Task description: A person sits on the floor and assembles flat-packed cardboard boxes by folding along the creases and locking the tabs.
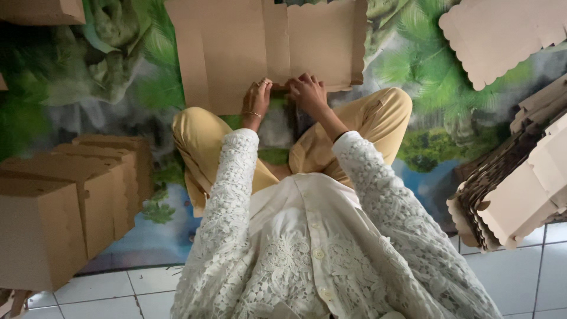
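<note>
A flat brown cardboard box blank [260, 41] with a scalloped edge lies on the patterned floor mat in front of my crossed legs. My left hand [256, 98] presses its fingers on the near edge of the blank, a thin bracelet at the wrist. Just to the right of it, my right hand [307, 93] pinches the same near edge at a fold line. Both arms wear white lace sleeves, and my knees in yellow trousers sit on either side of the hands.
Several folded-up cardboard boxes [65, 201] stand in a row at the left. A thick stack of flat scalloped blanks [508, 195] leans at the right, another flat blank [502, 35] lies at the top right. White floor tiles [112, 295] border the mat.
</note>
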